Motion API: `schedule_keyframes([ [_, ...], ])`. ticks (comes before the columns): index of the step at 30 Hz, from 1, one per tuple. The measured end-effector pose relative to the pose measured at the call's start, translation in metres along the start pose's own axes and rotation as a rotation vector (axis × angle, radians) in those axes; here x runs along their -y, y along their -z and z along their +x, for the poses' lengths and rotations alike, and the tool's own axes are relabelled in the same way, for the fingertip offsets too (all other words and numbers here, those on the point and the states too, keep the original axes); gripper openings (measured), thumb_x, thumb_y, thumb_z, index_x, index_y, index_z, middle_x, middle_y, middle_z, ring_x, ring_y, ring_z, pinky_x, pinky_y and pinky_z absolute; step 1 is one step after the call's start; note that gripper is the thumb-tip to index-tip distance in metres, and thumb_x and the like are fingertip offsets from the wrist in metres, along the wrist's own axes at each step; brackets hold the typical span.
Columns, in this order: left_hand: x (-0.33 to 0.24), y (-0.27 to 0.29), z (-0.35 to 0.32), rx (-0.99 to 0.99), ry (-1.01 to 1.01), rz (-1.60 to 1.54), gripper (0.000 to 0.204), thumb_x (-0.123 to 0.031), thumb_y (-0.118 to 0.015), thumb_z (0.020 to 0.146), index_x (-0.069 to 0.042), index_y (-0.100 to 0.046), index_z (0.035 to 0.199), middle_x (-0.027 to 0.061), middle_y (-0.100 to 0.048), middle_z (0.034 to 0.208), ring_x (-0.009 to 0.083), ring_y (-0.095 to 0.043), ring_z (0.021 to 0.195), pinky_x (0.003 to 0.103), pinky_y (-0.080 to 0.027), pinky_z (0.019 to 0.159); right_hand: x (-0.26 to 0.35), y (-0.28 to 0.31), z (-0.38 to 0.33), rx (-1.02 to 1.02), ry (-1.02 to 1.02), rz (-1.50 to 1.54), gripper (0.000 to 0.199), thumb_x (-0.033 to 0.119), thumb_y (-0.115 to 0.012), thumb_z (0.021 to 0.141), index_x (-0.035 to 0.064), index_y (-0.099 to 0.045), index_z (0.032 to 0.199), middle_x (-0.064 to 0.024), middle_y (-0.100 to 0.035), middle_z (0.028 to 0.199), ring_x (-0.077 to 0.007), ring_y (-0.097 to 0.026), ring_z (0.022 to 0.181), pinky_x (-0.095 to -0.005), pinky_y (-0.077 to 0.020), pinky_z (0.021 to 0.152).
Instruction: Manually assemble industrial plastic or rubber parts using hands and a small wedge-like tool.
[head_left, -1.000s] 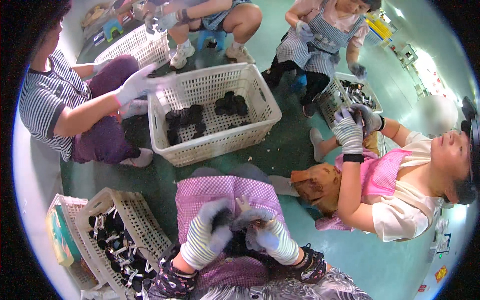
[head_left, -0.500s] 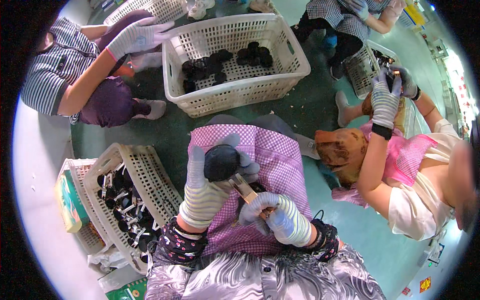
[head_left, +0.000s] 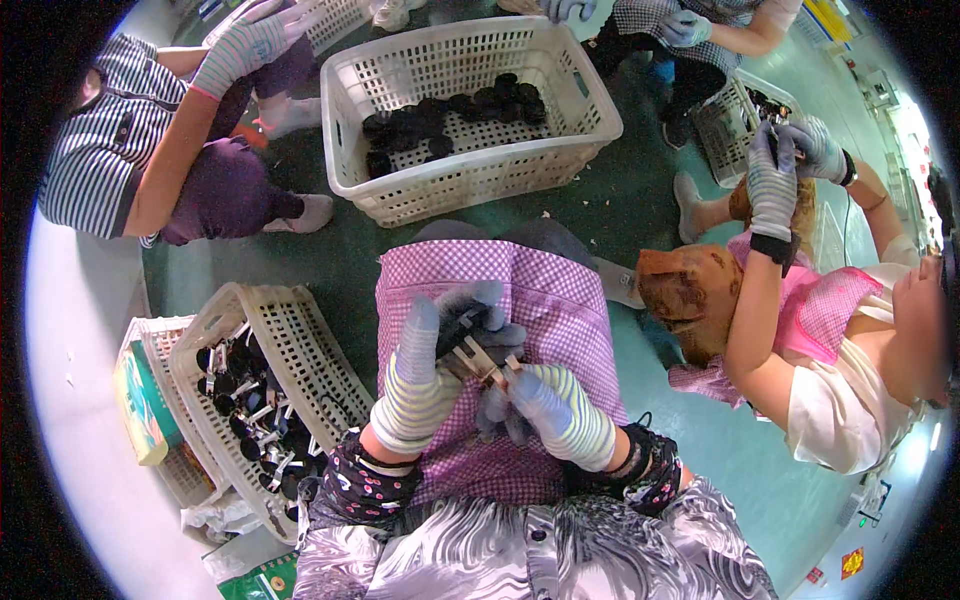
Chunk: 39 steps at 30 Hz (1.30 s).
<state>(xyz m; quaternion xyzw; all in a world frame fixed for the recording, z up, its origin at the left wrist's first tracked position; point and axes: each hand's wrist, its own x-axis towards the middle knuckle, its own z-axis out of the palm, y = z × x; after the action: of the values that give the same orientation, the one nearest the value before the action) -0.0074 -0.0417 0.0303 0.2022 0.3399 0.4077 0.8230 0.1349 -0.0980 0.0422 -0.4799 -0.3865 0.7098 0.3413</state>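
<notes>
Clasped in my left grip (head_left: 422,375) is a black piece (head_left: 456,332), while my right grip (head_left: 552,405) pinches one end of the pale metal fitting (head_left: 482,360) lying against it. Half a second ago the piece showed its broad round face; now it is tipped over, partly hidden by my fingers, and the fitting's prongs lie uppermost between my hands. My hands have drawn closer together, so I judge the work is at the metal end rather than the round one. Whether the fitting has shifted on the piece I cannot tell. All this is held above my pink checked apron (head_left: 565,300). On my left, the tilted basket (head_left: 318,375) of black-and-metal pieces looks unchanged. Ahead, in the large white basket (head_left: 480,190), black discs (head_left: 515,100) now run across the middle, where a gap showed, and a co-worker's gloved hand (head_left: 568,8) has appeared just beyond its far rim.
</notes>
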Motion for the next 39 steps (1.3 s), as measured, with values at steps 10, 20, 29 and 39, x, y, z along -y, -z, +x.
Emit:
schedule_keyframes([
  [10,0.003,0.007,-0.001,-0.040,-0.078,0.177,0.070,-0.061,-0.031,0.085,0.002,-0.052,0.108,0.0128,-0.058,0.096,0.0257,-0.059,0.089,0.037,-0.046,0.082,0.004,0.003,0.013,0.040,-0.070,-0.097,0.057,0.052,-0.037,0.088,0.0031,-0.057,0.067,-0.0033,-0.055,0.061,-0.0093,-0.048,0.051,-0.0225,-0.0363,0.047],
  [20,0.002,0.006,-0.004,0.033,-0.096,0.305,0.065,-0.057,-0.039,0.085,0.002,-0.052,0.108,0.0133,-0.059,0.095,0.0233,-0.059,0.088,0.034,-0.045,0.082,-0.003,0.006,0.012,0.072,-0.076,-0.038,0.056,0.051,-0.037,0.089,0.0032,-0.057,0.067,-0.0031,-0.056,0.061,-0.0084,-0.048,0.052,-0.0216,-0.0365,0.047],
  [29,-0.005,0.017,0.001,0.056,-0.099,0.455,0.047,-0.038,-0.041,0.090,0.001,-0.050,0.114,0.0125,-0.060,0.098,0.0201,-0.057,0.091,0.031,-0.043,0.084,0.003,0.003,0.016,0.111,-0.113,0.010,0.054,0.049,-0.036,0.090,0.0028,-0.058,0.072,-0.0038,-0.057,0.066,-0.0090,-0.049,0.053,-0.0221,-0.0377,0.049],
  [39,0.005,0.007,-0.006,0.377,-0.436,0.877,0.036,-0.012,-0.050,0.082,-0.003,-0.046,0.117,0.0180,-0.057,0.096,0.0270,-0.056,0.093,0.032,-0.043,0.079,-0.010,0.029,0.004,-0.304,0.301,0.069,0.058,0.054,-0.041,0.086,0.0029,-0.052,0.112,-0.0058,-0.057,0.100,-0.0134,-0.054,0.084,-0.0252,-0.0431,0.068],
])
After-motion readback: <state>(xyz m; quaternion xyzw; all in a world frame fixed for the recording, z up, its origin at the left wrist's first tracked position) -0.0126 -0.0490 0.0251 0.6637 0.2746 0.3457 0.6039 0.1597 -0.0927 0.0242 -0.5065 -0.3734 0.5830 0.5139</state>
